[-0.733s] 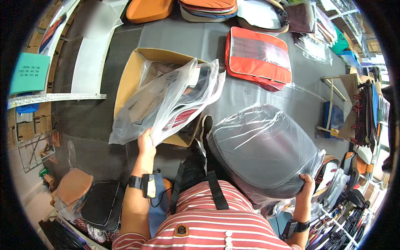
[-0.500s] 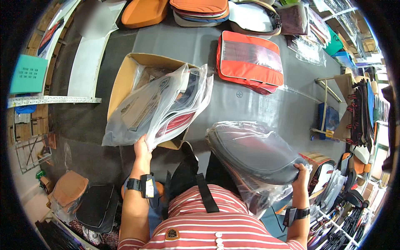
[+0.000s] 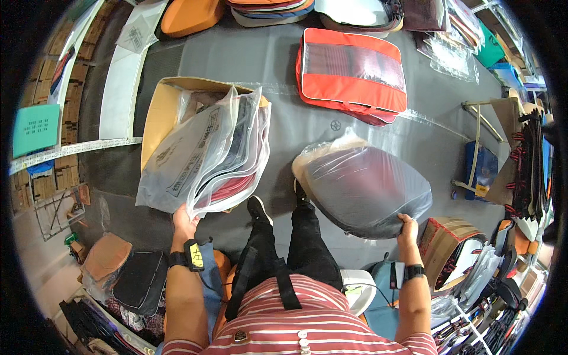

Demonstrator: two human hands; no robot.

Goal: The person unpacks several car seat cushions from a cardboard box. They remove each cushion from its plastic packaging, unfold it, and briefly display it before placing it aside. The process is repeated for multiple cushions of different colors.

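Note:
My left hand [image 3: 186, 220] is closed on the near edge of several frosted plastic bags [image 3: 204, 151], with dark and red pieces showing inside. These bags lean over an open cardboard box [image 3: 152, 121], whose contents they largely hide. To the right, a dark rounded panel [image 3: 370, 186] wrapped in clear plastic is tilted above the floor. My right hand [image 3: 407, 231] pinches its near right edge. A tan layer [image 3: 303, 161] shows along the far left side of that panel; whether it is a separate piece I cannot tell.
Beyond both hands a red zip case [image 3: 349, 97] with a clear window lies on the grey floor [image 3: 254, 65]. Stacked padded pieces [image 3: 269, 13] line the far edge. A packed carton [image 3: 447, 251] stands near right, with a wheeled rack [image 3: 482, 142] beyond it. Metal shelving [image 3: 77, 146] flanks the left.
The wrapped panel in my right hand has dropped away from my body and tilted flatter. My left hand has shifted left and nearer me, and the frosted bags have moved left over the box.

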